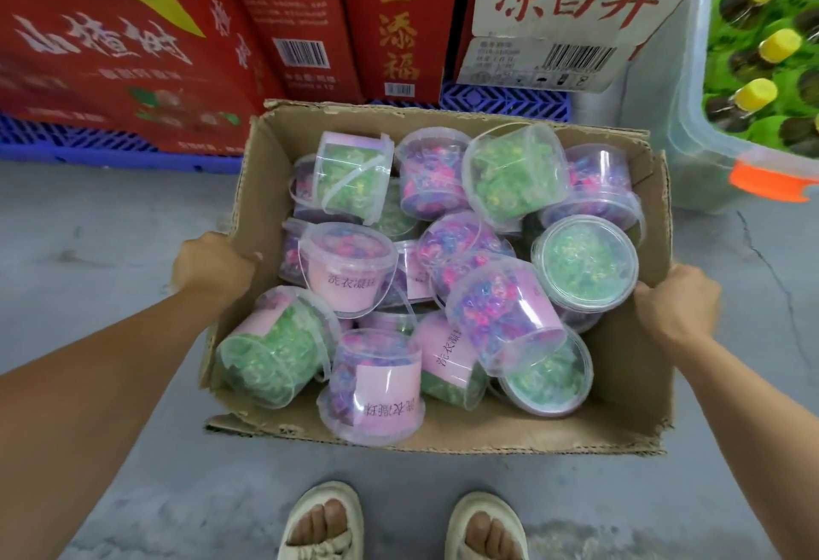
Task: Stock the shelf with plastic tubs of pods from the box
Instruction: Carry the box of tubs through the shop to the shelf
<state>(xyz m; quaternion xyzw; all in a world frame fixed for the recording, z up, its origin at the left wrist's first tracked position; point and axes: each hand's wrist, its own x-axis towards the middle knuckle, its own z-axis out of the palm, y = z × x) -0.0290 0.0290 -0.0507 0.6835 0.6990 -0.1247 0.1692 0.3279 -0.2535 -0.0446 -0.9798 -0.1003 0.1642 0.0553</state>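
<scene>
Step now looks like moving the box, not stocking yet. It's open, near the floor, full of tubs w/ green or purple pods, all jumbled. Left hand grips the left wall, fingers closed over the edge. Right hand closed on the right wall. No shelf in view. Next, prob: get the box to the shelf, keep it flat so tubs don't roll out.

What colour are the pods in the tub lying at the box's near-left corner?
Green, behind a pink label, on the tub in the cardboard box; clearest in the head view.
</scene>
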